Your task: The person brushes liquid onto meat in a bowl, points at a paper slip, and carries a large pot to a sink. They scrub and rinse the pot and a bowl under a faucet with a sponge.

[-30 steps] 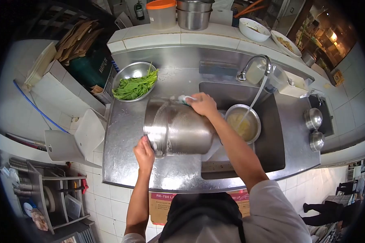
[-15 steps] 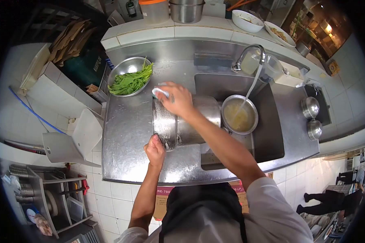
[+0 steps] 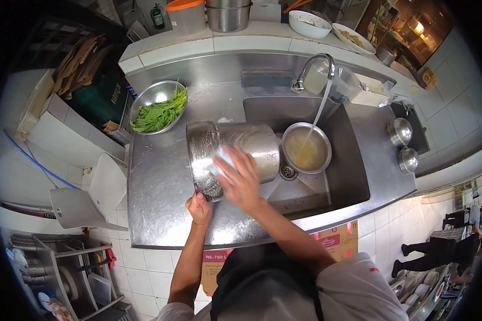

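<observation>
A large steel pot (image 3: 258, 142) lies on its side across the steel counter and the sink's left edge, its wall streaked with suds. At the pot's near rim, my left hand (image 3: 199, 207) is closed, gripping the edge. My right hand (image 3: 242, 182) presses a whitish sponge (image 3: 223, 159), blurred by motion, against the pot's side. Inside the sink (image 3: 353, 160), a metal bowl (image 3: 326, 160) of cloudy yellowish water catches the stream from the curved faucet (image 3: 326, 57).
A metal bowl (image 3: 179, 120) of leafy greens (image 3: 159, 113) stands at the back left of the counter (image 3: 158, 195). Two small steel bowls (image 3: 400, 131) are on the right. A shelf behind carries containers and a white bowl (image 3: 309, 25). Other people stand far right.
My right hand has moved with the sponge from the pot's far side down toward its near side. My left hand stays on the rim. The view has shifted slightly.
</observation>
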`<state>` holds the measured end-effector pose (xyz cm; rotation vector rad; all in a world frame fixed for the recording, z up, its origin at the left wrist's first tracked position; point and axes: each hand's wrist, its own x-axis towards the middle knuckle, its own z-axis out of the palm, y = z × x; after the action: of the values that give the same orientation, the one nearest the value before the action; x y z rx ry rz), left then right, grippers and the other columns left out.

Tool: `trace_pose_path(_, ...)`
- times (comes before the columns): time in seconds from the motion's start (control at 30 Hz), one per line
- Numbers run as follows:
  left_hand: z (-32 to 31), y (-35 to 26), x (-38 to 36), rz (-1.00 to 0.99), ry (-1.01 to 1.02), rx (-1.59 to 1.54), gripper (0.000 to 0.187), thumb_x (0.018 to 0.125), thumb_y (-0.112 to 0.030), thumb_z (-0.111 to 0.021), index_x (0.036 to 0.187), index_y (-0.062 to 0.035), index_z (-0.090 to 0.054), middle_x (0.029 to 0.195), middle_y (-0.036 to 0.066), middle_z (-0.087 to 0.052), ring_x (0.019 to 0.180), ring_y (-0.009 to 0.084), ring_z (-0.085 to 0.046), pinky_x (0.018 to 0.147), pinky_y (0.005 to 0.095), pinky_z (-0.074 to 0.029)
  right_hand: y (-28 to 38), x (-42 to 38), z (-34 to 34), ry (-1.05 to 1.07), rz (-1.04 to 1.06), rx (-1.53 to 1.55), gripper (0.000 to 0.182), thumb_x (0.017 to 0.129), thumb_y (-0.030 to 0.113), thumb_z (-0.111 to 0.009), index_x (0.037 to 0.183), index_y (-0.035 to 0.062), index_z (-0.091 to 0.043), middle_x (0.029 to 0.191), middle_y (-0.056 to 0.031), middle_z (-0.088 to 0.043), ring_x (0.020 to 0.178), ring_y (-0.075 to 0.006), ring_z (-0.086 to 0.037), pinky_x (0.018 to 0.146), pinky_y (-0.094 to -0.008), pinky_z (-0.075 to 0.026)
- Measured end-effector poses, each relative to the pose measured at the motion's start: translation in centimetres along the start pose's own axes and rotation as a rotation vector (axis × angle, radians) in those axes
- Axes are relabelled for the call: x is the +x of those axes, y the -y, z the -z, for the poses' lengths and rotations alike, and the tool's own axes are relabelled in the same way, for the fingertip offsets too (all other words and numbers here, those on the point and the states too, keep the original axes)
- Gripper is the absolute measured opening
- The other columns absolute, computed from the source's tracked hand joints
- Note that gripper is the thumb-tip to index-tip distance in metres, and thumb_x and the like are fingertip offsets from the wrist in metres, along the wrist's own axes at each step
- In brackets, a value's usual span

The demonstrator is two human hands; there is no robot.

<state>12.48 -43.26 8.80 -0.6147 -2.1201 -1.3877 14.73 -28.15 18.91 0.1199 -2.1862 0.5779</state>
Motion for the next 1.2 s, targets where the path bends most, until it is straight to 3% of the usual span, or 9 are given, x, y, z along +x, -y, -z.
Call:
trace_pose_path(0.17,-0.2,1.5,-0.8,-0.229,0.154,-0.017,0.026,0.085,-0.014,-0.043,0.063,-0.0001,-0.046,0.048,0.014,-0.043,0.039,0.0298,-0.046,0.040,0.0356,-0.036,-10.3,-0.3,0.3,-0.235,-0.277,0.068,0.027,0.075,0.020,-0.055,0.102,0.0145,-0.059,0.111,-0.0129,-0.051,0.099,-0.0330,-0.049,0.083,-0.0413,-0.038)
trace_pose_path(0.27,0.6,1.1,1.0,-0.183,0.294,-0.004,0.023,0.085,-0.017,-0.045,0.070,0.0005,-0.050,0.053,0.015,-0.048,0.045,0.0306,-0.050,0.045,0.0362,-0.039,-6.5,4.1,-0.3,0.115,-0.115,0.152,0.027,0.076,0.019,-0.055,0.102,0.0147,-0.060,0.113,-0.0116,-0.050,0.101,-0.0338,-0.047,0.083,-0.0419,-0.038)
trace_pose_path(0.4,1.4,-3.9,9.0,0.117,-0.053,-0.199,0.028,0.086,-0.022,-0.045,0.080,0.0042,-0.053,0.059,0.021,-0.052,0.054,0.0297,-0.057,0.048,0.0377,-0.039,0.0,-0.1,-1.8,0.081,-0.041,0.176,0.027,0.073,0.014,-0.058,0.100,0.0130,-0.061,0.110,-0.0113,-0.053,0.104,-0.0333,-0.047,0.085,-0.0393,-0.038)
trace_pose_path(0.5,2.1,-3.5,13.1,0.441,0.170,0.105,0.029,0.087,-0.020,-0.043,0.077,0.0053,-0.053,0.057,0.023,-0.049,0.054,0.0328,-0.056,0.049,0.0388,-0.040,0.9,-0.8,-2.8,0.053,-0.054,0.233,0.028,0.073,0.013,-0.059,0.101,0.0147,-0.061,0.112,-0.0092,-0.052,0.105,-0.0323,-0.045,0.085,-0.0404,-0.037)
trace_pose_path(0.63,0.9,-2.1,6.9,0.087,0.037,-0.009,0.033,0.088,-0.017,-0.038,0.064,0.0037,-0.048,0.049,0.021,-0.042,0.043,0.0345,-0.044,0.042,0.0373,-0.034,2.4,7.2,-5.2,0.182,0.212,0.287,0.025,0.070,0.022,-0.062,0.094,0.0129,-0.063,0.108,-0.0092,-0.055,0.099,-0.0298,-0.050,0.083,-0.0380,-0.039)
trace_pose_path(0.83,2.8,-2.4,2.4,0.194,0.028,0.079,0.035,0.088,-0.017,-0.036,0.057,-0.0001,-0.039,0.044,0.012,-0.032,0.037,0.0193,-0.035,0.038,0.0329,-0.028,-8.7,8.7,-3.7,0.652,-0.564,0.067,0.023,0.077,0.029,-0.055,0.091,0.0139,-0.064,0.104,-0.0107,-0.057,0.089,-0.0267,-0.057,0.078,-0.0364,-0.043)
trace_pose_path(0.97,2.7,-2.2,1.8,0.179,-0.020,0.035,0.036,0.088,-0.016,-0.036,0.055,-0.0017,-0.034,0.043,0.007,-0.027,0.038,0.0117,-0.030,0.037,0.0304,-0.023,-0.6,2.9,-1.3,0.120,0.031,0.045,0.022,0.075,0.022,-0.055,0.093,0.0141,-0.063,0.094,-0.0120,-0.059,0.085,-0.0261,-0.057,0.077,-0.0374,-0.043)
trace_pose_path(1.07,2.1,-1.9,2.1,0.201,-0.021,-0.026,0.037,0.089,-0.016,-0.036,0.054,-0.0021,-0.033,0.041,0.005,-0.028,0.037,0.0115,-0.030,0.037,0.0294,-0.023,-0.8,0.5,1.5,0.098,0.155,0.026,0.022,0.074,0.018,-0.055,0.094,0.0138,-0.062,0.090,-0.0124,-0.059,0.081,-0.0257,-0.057,0.075,-0.0373,-0.044)
trace_pose_path(1.2,1.9,-2.2,1.6,0.152,0.013,-0.015,0.036,0.088,-0.016,-0.039,0.054,-0.0018,-0.037,0.041,0.007,-0.032,0.035,0.0143,-0.034,0.036,0.0304,-0.026,-9.7,1.3,1.9,0.018,-0.233,0.143,0.024,0.074,0.017,-0.055,0.096,0.0121,-0.062,0.090,-0.0120,-0.060,0.076,-0.0281,-0.058,0.072,-0.0356,-0.045)
